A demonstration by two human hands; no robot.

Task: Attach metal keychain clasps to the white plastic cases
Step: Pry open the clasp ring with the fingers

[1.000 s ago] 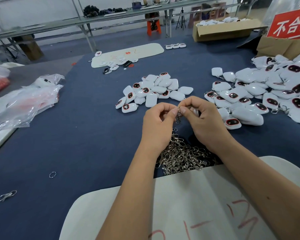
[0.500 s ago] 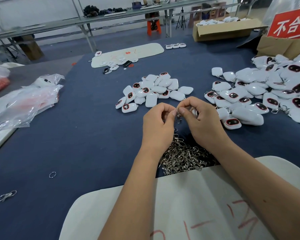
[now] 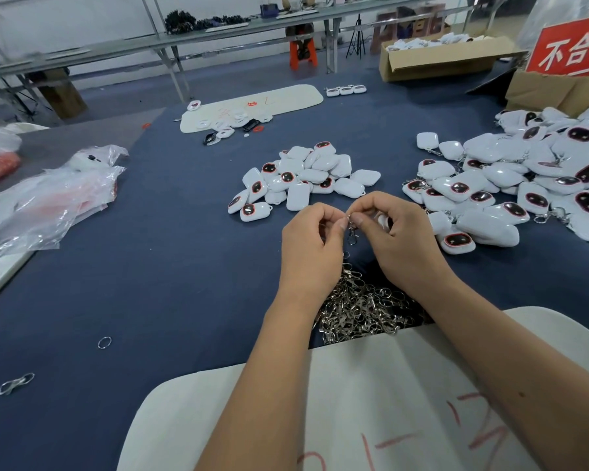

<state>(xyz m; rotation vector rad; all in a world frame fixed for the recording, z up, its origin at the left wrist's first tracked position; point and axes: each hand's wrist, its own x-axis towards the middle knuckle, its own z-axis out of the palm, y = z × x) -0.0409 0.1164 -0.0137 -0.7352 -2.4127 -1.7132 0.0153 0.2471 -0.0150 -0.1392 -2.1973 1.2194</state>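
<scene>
Head view shows the desk [image 3: 150, 266] sorted for reach, bare white cases [image 3: 303, 180] ahead, clasp heap [image 3: 361, 300] beneath, while left hand [image 3: 312, 246] and right hand [image 3: 405, 232] both pinch one raised clasp [image 3: 352, 232], right fingers cupping a case.

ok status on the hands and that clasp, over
Left hand and right hand both pinching one silver metal keychain clasp. White plastic case tucked in right hand. Nothing in the way.

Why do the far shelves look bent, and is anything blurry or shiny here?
Head view: the wide lens bows the grey metal shelving; the background is soft, the hands sharp; glossy white plastic cases catch soft highlights; light is even, shadows faint.
</scene>
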